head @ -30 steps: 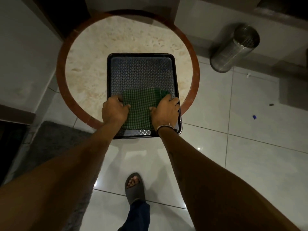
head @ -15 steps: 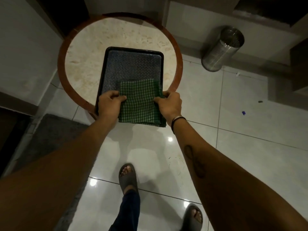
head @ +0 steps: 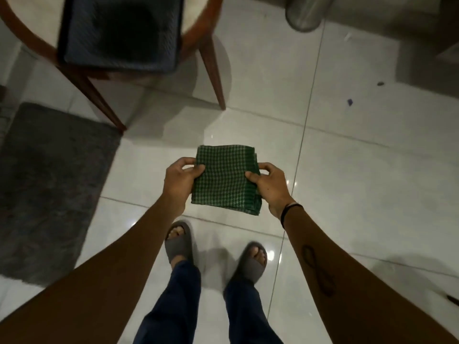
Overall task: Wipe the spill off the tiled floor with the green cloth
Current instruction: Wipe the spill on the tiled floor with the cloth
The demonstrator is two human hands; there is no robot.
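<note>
Lifted off the tray (head: 119,33), now blurred and cropped, the green cloth (head: 224,178) is pinched by both hands' fingers (head: 198,168).

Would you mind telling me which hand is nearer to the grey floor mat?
Left. The left hand grips the green cloth on the grey floor mat's side; the right hand grips the cloth's far edge.

cloth (head: 224,180) gripped between left hand (head: 179,179) and right hand (head: 269,188), table (head: 201,38) ahead-left, tray (head: 119,33) on it, bin (head: 304,12) ahead-right, mat (head: 49,184) left, feet below
</note>
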